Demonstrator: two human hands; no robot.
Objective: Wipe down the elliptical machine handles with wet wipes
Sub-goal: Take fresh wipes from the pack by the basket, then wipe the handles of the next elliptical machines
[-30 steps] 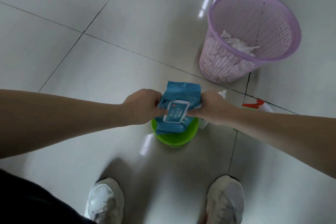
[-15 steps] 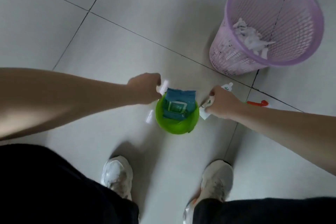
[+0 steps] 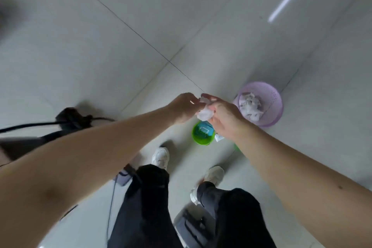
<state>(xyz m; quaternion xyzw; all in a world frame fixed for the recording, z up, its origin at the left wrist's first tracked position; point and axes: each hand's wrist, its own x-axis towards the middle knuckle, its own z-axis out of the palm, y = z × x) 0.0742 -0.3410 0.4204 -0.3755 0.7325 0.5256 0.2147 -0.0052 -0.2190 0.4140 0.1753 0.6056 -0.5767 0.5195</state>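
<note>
Starting at the left of the frame, a black cable [image 3: 30,126] runs over the tiled floor [image 3: 100,46] to a dark, blurred object that I cannot name. Toward the middle, the left hand [image 3: 184,108] and the right hand [image 3: 223,119] meet above the floor. Between them is the wet wipe [image 3: 205,114], white and crumpled. The left grip pinches its upper edge with the fingertips, and the right grip is curled around the bunched lower part. Under the hands stands a green bowl [image 3: 201,141] with the blue pack of wipes [image 3: 204,129] lying in it. Further right is a purple basket [image 3: 269,106] with white crumpled tissues inside. The elliptical handles are not visible; a dark part [image 3: 193,229] at the bottom of the frame may belong to the machine. I judge the wipe to be very light, soft and damp, so it can tear or cling to itself. It seems best to take it at two edges, spread it flat, then fold it over the palm before wiping.
</note>
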